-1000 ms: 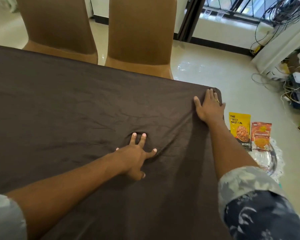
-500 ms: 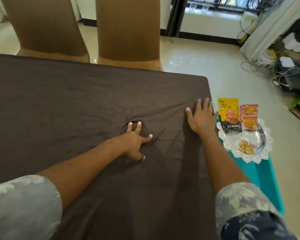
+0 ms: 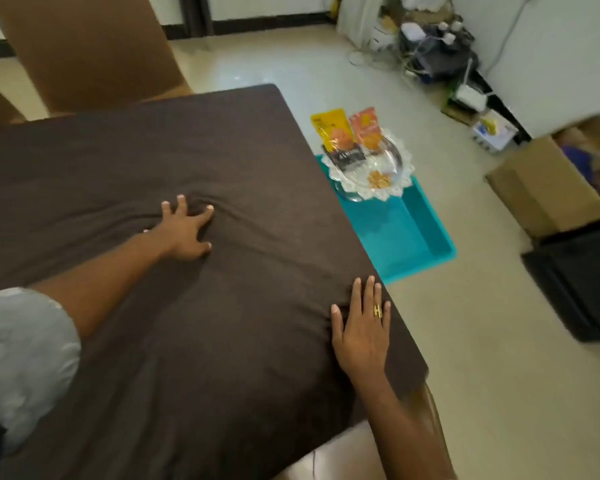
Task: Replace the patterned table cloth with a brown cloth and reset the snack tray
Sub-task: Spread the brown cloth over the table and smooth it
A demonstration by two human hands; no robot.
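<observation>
Left hand (image 3: 184,232) pressed flat mid dark brown fabric cloth (image 3: 222,150); right hand (image 3: 361,329) (ringed) flat near its edge, grips unclenched.

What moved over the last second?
The right hand slid flat along the right edge of the cloth, from the far corner toward the person. Nothing was gripped or released. The left hand stays spread on the mid-cloth wrinkle; the tray stays on the teal bin.

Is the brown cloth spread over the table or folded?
Spread. The brown cloth lies open in one wide sheet, with wrinkles bunched at the left hand; the right hand lies flat on it.
</observation>
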